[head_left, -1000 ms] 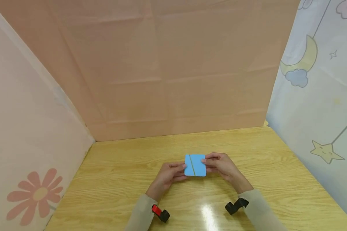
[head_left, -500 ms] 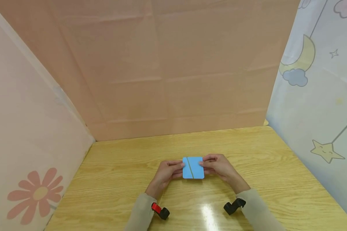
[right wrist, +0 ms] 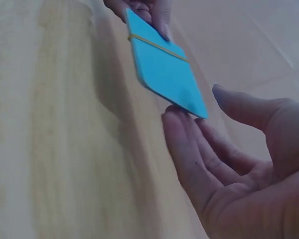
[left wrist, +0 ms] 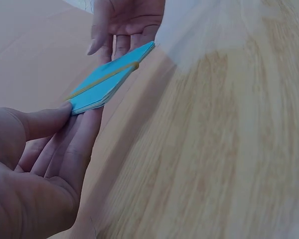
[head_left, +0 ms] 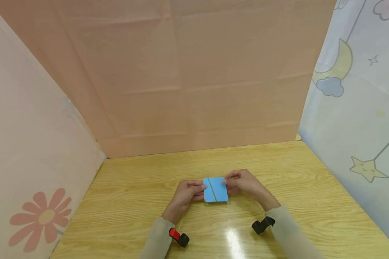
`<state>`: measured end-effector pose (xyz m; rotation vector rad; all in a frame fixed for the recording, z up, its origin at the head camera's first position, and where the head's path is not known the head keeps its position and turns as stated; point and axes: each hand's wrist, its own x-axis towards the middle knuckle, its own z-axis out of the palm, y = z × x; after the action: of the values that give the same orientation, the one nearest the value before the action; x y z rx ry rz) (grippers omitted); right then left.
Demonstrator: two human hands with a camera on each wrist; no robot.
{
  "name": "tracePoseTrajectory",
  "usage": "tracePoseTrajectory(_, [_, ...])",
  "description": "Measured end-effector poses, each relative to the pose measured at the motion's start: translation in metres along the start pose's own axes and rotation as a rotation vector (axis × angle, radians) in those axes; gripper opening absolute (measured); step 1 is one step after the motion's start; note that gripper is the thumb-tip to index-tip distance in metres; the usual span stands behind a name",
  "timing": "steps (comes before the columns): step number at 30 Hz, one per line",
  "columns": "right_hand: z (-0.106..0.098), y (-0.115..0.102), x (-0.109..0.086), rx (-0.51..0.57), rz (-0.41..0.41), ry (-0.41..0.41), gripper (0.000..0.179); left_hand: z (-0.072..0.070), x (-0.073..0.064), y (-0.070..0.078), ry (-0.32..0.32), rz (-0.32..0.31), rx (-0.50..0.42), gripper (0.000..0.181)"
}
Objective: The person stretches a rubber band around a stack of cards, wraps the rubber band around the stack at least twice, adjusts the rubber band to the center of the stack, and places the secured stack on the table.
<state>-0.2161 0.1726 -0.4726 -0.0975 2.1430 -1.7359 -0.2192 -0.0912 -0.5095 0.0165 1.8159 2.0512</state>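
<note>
A thin stack of square blue cards [head_left: 218, 192], with a yellowish rubber band [left wrist: 103, 81] slanting across it, is held above the table. My left hand [head_left: 183, 196] pinches its left edge, thumb on top and fingers underneath. In the left wrist view several layers show along the stack's side. At the opposite edge is my right hand [head_left: 246, 183]. Its fingertips [right wrist: 173, 117] touch the stack from below, while its thumb [right wrist: 239, 105] stands lifted away from the top card.
The wooden table [head_left: 142, 172] lies under both hands. A peach cloth backdrop [head_left: 188, 79] rises behind it. Patterned cloth walls flank the table, one with a flower [head_left: 45, 217] at left, the other with a moon and a star [head_left: 367, 169] at right. Both wrists wear black camera mounts.
The stack has shifted slightly left and nearer to me, still in my left hand. My right hand has moved left with it, then risen a little at the wrist.
</note>
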Motion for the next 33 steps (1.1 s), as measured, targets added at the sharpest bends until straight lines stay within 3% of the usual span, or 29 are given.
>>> tracePoseTrajectory(14, [-0.005,-0.047,0.017,-0.275,-0.098,-0.051,0.031,0.000,-0.006,-0.001,-0.013,0.052,0.064,0.023])
tracePoseTrajectory(20, [-0.001,-0.058,0.028,-0.289,-0.071,-0.134,0.028,-0.001,-0.008,-0.001,-0.016,0.051,0.088,0.023])
tracePoseTrajectory(25, [0.005,-0.066,0.036,-0.343,-0.098,-0.219,0.026,-0.003,-0.011,0.001,-0.025,0.052,0.121,0.025])
tracePoseTrajectory(33, [0.015,-0.066,0.050,-0.436,-0.103,-0.306,0.015,-0.002,-0.012,0.003,-0.049,0.059,0.116,0.024])
